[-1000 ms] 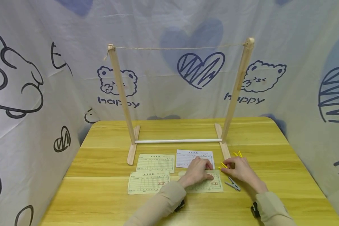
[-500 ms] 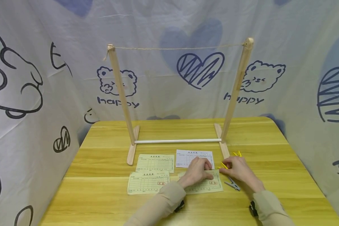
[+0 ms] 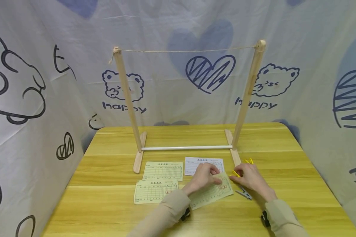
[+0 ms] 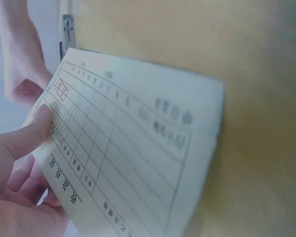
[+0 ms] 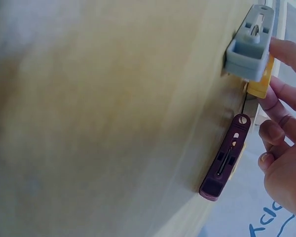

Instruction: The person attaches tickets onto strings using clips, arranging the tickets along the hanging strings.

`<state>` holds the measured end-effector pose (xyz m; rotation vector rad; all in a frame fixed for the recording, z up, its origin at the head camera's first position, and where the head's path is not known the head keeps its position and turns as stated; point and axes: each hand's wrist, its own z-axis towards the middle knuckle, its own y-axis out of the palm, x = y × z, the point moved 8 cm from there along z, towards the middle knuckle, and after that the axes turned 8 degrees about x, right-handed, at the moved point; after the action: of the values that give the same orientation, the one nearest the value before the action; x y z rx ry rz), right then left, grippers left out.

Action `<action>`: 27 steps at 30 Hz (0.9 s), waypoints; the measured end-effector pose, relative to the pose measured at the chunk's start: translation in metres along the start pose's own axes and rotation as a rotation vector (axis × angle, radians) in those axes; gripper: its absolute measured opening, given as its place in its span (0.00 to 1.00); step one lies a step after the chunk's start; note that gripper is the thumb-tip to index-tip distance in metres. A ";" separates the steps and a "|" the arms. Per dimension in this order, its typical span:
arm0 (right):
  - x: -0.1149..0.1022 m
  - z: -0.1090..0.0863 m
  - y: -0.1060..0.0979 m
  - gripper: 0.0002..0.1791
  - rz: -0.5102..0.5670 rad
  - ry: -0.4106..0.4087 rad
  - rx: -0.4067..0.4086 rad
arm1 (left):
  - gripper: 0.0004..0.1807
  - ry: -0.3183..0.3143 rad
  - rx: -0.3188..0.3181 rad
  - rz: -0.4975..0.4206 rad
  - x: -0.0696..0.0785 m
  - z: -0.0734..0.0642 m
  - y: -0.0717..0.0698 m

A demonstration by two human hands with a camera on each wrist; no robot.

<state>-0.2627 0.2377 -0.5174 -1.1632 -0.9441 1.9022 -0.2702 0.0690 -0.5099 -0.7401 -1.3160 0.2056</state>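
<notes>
My left hand pinches the top edge of a pale yellow receipt slip, which is tilted and partly raised off the table. In the left wrist view the thumb lies on the printed face of that receipt slip. My right hand holds a yellow clothespin between thumb and fingers, close to the table. A grey clothespin lies just in front of that hand. The right wrist view also shows a dark purple clothespin by the fingers; the right hand hides it from the head view.
Two more yellow slips lie on the left, and a white slip lies behind my left hand. A wooden stand with a string across its top stands behind them. Another yellow clothespin lies beyond my right hand.
My left hand has drawn the yellow slip up from the table, turning it so its left end swings toward me. The right hand has barely moved at the yellow clothespin.
</notes>
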 end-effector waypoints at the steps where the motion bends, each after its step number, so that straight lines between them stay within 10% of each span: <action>1: 0.000 0.000 0.000 0.12 0.007 0.005 -0.001 | 0.13 -0.002 0.001 0.001 0.000 0.000 -0.002; 11: 0.004 -0.003 -0.001 0.10 0.096 0.114 -0.015 | 0.10 -0.020 -0.005 -0.031 -0.002 0.000 -0.020; 27: -0.018 0.006 -0.020 0.14 0.217 0.031 0.145 | 0.08 0.033 -0.038 -0.154 0.009 -0.009 -0.047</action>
<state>-0.2579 0.2304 -0.4913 -1.2457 -0.6726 2.0795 -0.2720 0.0351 -0.4758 -0.6679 -1.3416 0.0451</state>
